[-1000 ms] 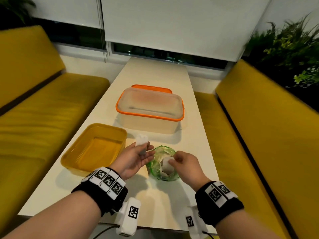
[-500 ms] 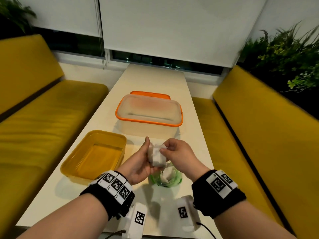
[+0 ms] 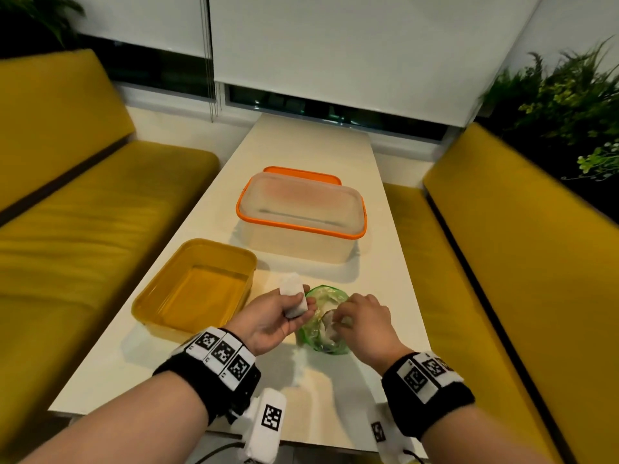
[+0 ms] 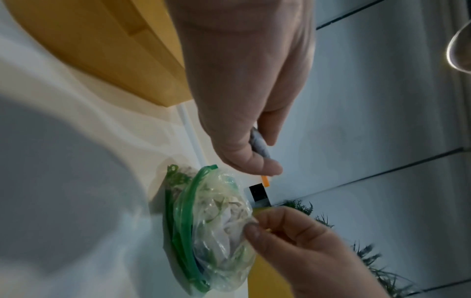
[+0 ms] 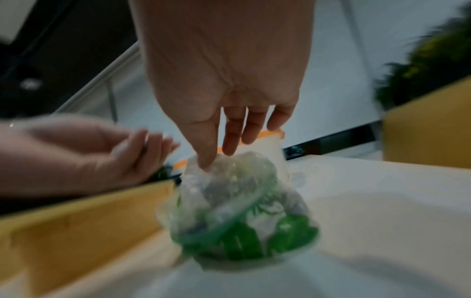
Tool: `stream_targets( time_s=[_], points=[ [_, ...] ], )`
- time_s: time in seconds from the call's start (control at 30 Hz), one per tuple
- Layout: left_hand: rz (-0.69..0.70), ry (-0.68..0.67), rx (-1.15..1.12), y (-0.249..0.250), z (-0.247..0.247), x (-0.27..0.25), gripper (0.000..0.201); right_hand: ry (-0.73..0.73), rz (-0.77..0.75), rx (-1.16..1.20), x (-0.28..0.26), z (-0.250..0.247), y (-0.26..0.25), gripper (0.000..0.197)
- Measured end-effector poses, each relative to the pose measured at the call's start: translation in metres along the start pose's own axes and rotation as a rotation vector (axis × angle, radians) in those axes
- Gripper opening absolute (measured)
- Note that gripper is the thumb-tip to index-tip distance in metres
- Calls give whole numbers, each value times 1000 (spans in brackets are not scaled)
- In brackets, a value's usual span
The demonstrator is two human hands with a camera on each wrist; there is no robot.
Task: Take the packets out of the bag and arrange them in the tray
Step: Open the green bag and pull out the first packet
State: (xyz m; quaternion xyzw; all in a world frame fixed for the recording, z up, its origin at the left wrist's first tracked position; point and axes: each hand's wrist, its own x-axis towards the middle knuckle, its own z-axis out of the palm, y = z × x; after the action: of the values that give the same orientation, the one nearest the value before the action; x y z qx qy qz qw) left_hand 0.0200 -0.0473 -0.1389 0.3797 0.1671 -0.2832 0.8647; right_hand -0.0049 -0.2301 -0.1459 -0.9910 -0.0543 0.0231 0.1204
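My left hand (image 3: 301,301) holds up white packets (image 3: 294,298) between thumb and fingers, just right of the empty yellow tray (image 3: 197,289). In the left wrist view a packet edge (image 4: 258,144) shows in that grip. The clear bag with a green zip (image 3: 323,329) lies on the table beside it, more white packets inside. My right hand (image 3: 336,321) reaches into the bag's mouth, thumb and forefinger curled on a white packet there. The right wrist view shows the bag (image 5: 237,201) blurred under my right hand (image 5: 216,157).
A clear box with an orange rim (image 3: 301,216) stands behind the tray and bag, an orange lid behind it. The white table (image 3: 311,145) runs between two yellow benches (image 3: 83,212). Plants stand at the far right.
Half a second ago both hands met above the bag and a packet passed to the left. Now the right hand has dropped back into the bag and the left holds the packets.
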Motion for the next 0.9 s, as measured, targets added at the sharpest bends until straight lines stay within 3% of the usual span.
stream_targets(
  time_s=[0.1, 0.2, 0.33, 0.47, 0.57, 0.77, 0.9],
  points=[
    [25, 41, 21, 0, -3, 5, 18, 11, 91, 247, 2, -10, 5, 4],
    [37, 56, 32, -2, -3, 8, 15, 85, 199, 593, 1, -23, 10, 10],
    [53, -77, 123, -8, 4, 4, 19, 115, 314, 977, -3, -36, 3, 4],
    [44, -279, 187, -13, 12, 0, 50, 9, 241, 1164, -10, -44, -14, 9],
    [4, -396, 207, -16, 20, -1, 66, -9, 201, 1133, -12, -45, -23, 11],
    [20, -317, 273, -28, 35, 8, 32, 185, 168, 823, -16, -45, -8, 18],
    [-22, -321, 359, -35, 53, 18, 27, 176, 56, 630, -17, -54, 7, 28]
  ],
)
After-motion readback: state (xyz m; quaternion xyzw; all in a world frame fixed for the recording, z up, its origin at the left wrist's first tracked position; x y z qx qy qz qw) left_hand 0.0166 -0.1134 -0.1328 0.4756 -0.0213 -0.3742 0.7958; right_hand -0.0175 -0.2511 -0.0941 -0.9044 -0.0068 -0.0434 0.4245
